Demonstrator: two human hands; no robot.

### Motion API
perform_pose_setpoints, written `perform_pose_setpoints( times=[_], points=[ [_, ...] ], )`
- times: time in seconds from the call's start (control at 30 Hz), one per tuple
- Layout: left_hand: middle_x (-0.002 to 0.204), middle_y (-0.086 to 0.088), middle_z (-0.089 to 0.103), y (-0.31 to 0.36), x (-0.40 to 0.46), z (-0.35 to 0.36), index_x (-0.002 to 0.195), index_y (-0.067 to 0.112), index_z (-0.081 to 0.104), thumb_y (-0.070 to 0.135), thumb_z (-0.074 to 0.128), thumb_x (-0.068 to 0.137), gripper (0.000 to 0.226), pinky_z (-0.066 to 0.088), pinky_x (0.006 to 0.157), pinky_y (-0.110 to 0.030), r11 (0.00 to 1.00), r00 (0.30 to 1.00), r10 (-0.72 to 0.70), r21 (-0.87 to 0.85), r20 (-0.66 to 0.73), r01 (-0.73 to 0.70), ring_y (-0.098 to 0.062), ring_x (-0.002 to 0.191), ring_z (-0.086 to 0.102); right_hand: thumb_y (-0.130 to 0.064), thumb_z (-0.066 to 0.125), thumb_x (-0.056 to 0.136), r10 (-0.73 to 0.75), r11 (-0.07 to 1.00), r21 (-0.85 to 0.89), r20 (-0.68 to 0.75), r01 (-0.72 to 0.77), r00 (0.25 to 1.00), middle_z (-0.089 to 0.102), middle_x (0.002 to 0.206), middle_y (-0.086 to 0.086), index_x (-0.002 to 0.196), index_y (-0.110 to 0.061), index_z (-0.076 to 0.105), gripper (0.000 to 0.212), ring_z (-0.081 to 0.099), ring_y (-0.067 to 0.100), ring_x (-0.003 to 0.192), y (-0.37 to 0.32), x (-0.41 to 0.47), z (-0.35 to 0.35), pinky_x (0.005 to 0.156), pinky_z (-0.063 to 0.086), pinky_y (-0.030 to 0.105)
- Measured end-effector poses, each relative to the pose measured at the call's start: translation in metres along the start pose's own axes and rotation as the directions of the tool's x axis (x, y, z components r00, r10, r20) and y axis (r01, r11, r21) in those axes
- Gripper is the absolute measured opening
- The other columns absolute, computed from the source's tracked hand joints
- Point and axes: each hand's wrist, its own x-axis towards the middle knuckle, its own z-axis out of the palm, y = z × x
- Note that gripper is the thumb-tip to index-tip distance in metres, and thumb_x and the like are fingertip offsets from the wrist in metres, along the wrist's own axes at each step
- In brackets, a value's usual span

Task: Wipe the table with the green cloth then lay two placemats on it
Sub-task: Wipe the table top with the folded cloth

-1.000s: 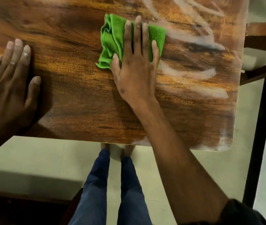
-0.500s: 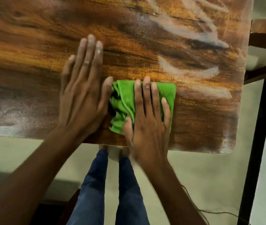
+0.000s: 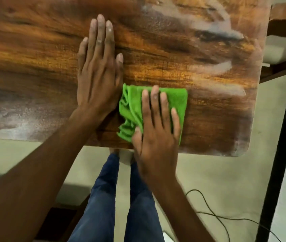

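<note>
Right hand (image 3: 156,130) lay flat with fingers straight, pressing the green cloth (image 3: 177,100) onto the table (image 3: 208,119) near its front edge to wipe, while the left hand (image 3: 98,72), flat and empty just beside it, apparently steadied the top.

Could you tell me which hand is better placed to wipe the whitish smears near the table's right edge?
The right hand: its fingers already press the green cloth flat, nearest those smears. The left hand lies flat on the bare table, beside the cloth.
</note>
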Motion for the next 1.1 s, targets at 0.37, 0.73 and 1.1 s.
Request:
perform_pose_setpoints(
  times=[0.37, 0.73, 1.1],
  points=[
    [0.179, -0.012, 0.006, 0.002, 0.001, 0.001, 0.169, 0.005, 0.011, 0.028, 0.027, 0.116, 0.060, 0.009, 0.134, -0.044, 0.999, 0.999, -0.029, -0.025, 0.030, 0.029, -0.021, 0.166, 0.002, -0.034, 0.036, 0.100, 0.126, 0.992, 0.031, -0.046, -0.125, 0.991, 0.001, 0.179, -0.002, 0.171, -0.022, 0.007, 0.078, -0.001, 0.015, 0.165, 0.054, 0.018, -0.015, 0.133, 0.013, 0.049],
    [0.178, -0.014, 0.003, 0.006, 0.004, -0.001, 0.169, 0.002, 0.009, 0.026, 0.029, 0.113, 0.064, 0.010, 0.134, -0.044, 0.996, 0.997, -0.075, -0.058, -0.005, 0.075, -0.023, 0.166, -0.001, -0.046, 0.038, 0.104, -0.222, 0.974, -0.090, -0.180, 0.208, 0.958, 0.008, 0.179, 0.003, 0.171, -0.018, 0.014, 0.076, 0.006, 0.021, 0.165, -0.038, 0.273, -0.012, 0.132, 0.010, 0.041],
    [0.179, -0.010, 0.000, 0.003, 0.005, 0.000, 0.170, 0.006, 0.005, 0.029, 0.027, 0.114, 0.064, 0.009, 0.135, -0.044, 0.994, 0.995, -0.085, -0.059, 0.054, 0.088, -0.019, 0.166, -0.004, -0.037, 0.034, 0.108, -0.116, 0.993, -0.004, -0.160, 0.117, 0.980, 0.010, 0.179, 0.001, 0.171, -0.019, 0.013, 0.069, 0.003, 0.018, 0.165, 0.045, 0.255, -0.040, 0.133, 0.009, 0.044]
  ],
)
